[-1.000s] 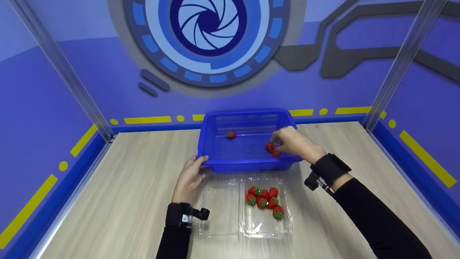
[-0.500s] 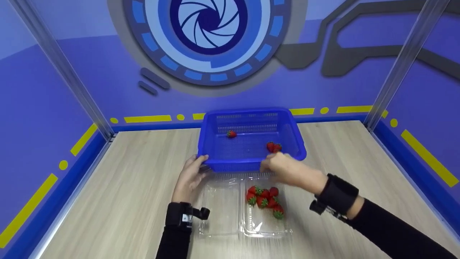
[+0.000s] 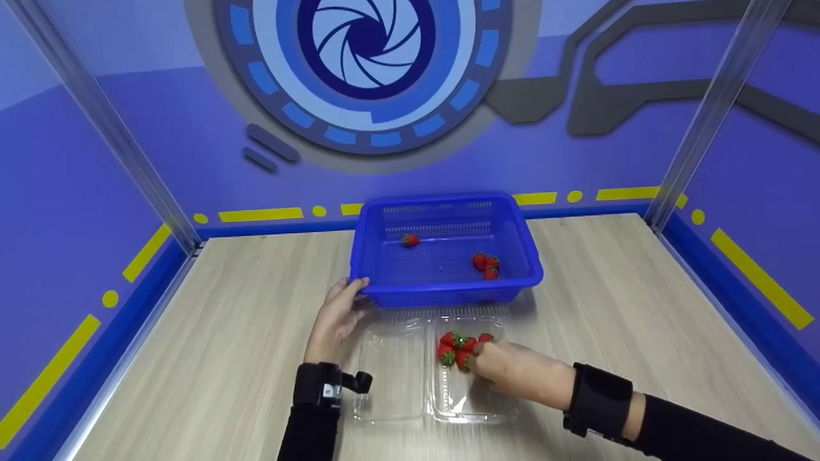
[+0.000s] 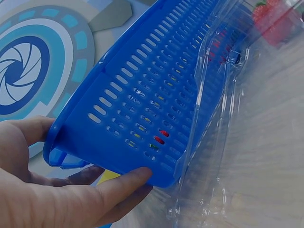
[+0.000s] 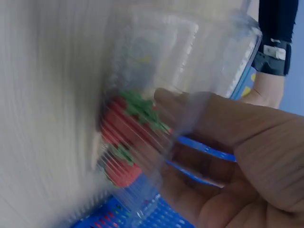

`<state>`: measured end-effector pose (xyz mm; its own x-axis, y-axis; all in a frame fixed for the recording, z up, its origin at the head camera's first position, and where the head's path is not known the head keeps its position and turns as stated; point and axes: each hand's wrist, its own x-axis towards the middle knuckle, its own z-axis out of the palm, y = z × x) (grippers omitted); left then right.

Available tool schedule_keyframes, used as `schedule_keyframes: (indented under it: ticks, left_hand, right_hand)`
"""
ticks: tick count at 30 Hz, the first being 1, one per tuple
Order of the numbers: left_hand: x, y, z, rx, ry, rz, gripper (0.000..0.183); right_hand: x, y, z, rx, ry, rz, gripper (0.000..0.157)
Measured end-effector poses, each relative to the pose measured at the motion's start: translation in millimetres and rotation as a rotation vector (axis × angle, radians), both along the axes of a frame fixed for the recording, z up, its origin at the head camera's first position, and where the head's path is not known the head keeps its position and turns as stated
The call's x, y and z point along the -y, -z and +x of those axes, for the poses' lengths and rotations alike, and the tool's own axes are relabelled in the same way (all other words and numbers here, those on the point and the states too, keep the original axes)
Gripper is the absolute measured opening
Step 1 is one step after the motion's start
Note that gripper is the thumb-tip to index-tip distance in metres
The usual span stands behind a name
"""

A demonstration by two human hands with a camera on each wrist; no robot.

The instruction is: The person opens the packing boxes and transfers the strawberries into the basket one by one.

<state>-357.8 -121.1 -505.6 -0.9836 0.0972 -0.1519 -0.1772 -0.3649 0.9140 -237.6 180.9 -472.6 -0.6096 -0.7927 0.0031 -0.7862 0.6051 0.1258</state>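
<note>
My left hand [image 3: 336,320] grips the near left corner of a blue plastic basket [image 3: 442,291], thumb over its rim and fingers under the corner. Inside the basket lie a cluster of three strawberries [image 3: 479,260] at the right and a single strawberry [image 3: 410,240] toward the back left. My right hand [image 3: 522,371] is low in the right half of a clear hinged clamshell box [image 3: 461,410]. In the blurred right wrist view, its thumb and fingers pinch a strawberry [image 5: 116,124], seen partly through the clear wall. Several strawberries [image 3: 446,354] sit beside the fingertips.
The clamshell's other half, a clear lid [image 3: 392,378], lies flat to the left. Behind the basket rises a blue printed wall [image 3: 307,186], with side walls at both ends of the wooden table [image 3: 211,358].
My right hand has come from the basket toward me, down into the clamshell's right half, uncovering the strawberry cluster left in the basket. My left hand stays on the basket corner.
</note>
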Motion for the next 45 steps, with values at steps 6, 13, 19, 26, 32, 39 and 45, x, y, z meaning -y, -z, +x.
schedule_keyframes:
  ticks: [6, 13, 19, 26, 32, 39, 45]
  left_hand:
    - [-0.1, -1.0, 1.1, 0.003, 0.009, 0.008, 0.052]
    - [-0.8, -1.0, 0.1, 0.005, -0.006, 0.01, 0.047]
    - [-0.6, 1.4, -0.7, 0.013, -0.014, 0.013, 0.046]
    - [1.6, 0.7, 0.6, -0.009, 0.025, 0.009, 0.058]
    - [0.2, 0.8, 0.3, -0.02, 0.024, 0.031, 0.058]
    - [0.0, -0.4, 0.6, -0.004, 0.016, 0.034, 0.053]
    - [-0.1, -0.6, 1.1, -0.008, 0.008, 0.029, 0.053]
  right_hand:
    - [1.3, 9.7, 2.0, -0.08, -0.046, 0.036, 0.018]
    - [5.3, 10.6, 1.8, 0.112, -0.058, -0.112, 0.019]
    - [7.0, 13.3, 2.0, 0.169, -0.07, -0.152, 0.019]
    - [2.8, 16.1, 2.6, 0.105, -0.105, -0.128, 0.025]
    - [3.0, 19.0, 2.4, 0.093, -0.094, -0.122, 0.024]
    - [3.5, 20.1, 3.0, 0.106, -0.083, -0.12, 0.023]
    - [4.3, 22.3, 3.8, 0.115, -0.076, -0.14, 0.022]
